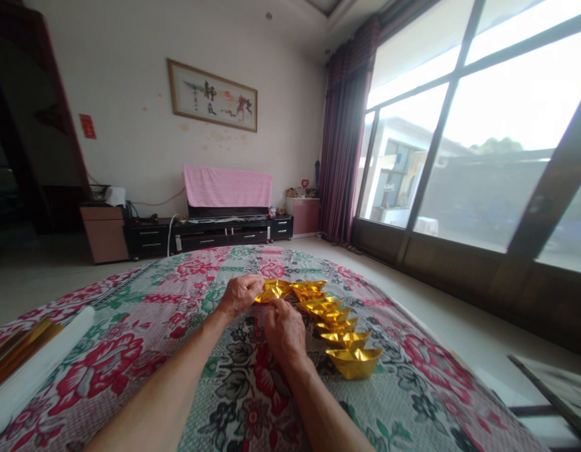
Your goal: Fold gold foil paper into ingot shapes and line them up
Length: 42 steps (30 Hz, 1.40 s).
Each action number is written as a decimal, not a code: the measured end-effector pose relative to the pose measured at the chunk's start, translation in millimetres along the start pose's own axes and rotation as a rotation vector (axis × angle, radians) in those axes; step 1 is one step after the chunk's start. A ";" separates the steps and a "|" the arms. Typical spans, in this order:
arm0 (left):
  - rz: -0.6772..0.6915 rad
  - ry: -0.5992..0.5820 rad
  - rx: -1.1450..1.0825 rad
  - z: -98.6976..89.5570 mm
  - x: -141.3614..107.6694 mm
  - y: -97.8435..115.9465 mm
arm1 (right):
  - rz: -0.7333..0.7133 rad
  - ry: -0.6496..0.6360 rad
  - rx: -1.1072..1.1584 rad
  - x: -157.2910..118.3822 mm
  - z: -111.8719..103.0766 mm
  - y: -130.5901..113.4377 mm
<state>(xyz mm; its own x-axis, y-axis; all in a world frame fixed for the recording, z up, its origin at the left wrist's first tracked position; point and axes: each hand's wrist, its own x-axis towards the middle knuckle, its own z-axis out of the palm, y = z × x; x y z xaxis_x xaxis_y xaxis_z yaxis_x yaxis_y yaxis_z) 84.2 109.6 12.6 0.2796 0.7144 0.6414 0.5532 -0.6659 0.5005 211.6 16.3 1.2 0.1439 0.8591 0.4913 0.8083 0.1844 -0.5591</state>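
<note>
Over the far half of the table, both hands are closed at a gold foil paper ingot [275,290]. My left hand [239,296] pinches its left end. My right hand [285,325] is at its near side, the fingertips against the foil and partly hidden by the back of the hand. A row of several finished gold paper ingots [354,362] runs from beside my right wrist away to the far side, each boat-shaped and upright. The far end of the row sits close against the ingot in my hands.
A flowered cloth [177,402] covers the round table. At its left edge lie gold foil sheets [24,351] beside a white roll [50,355]. Beyond the table stand a low black cabinet [206,242] and a pink cloth [227,186] over a screen. Large windows [483,138] line the right.
</note>
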 end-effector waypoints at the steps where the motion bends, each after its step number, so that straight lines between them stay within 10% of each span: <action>1: -0.005 0.002 -0.008 -0.1 0.0 -0.3 | -0.001 0.000 -0.002 -0.2 -0.2 -0.3; 42: -0.100 -0.065 -0.050 2.9 10.1 2.0 | 0.019 -0.004 -0.036 -0.2 -1.2 -1.9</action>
<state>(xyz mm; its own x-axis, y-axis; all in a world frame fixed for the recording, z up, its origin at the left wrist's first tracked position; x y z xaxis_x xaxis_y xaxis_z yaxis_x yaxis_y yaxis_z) 90.4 116.1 18.4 0.2763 0.7890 0.5487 0.5417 -0.5995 0.5893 210.7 15.2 3.0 0.1570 0.8641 0.4783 0.8256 0.1510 -0.5438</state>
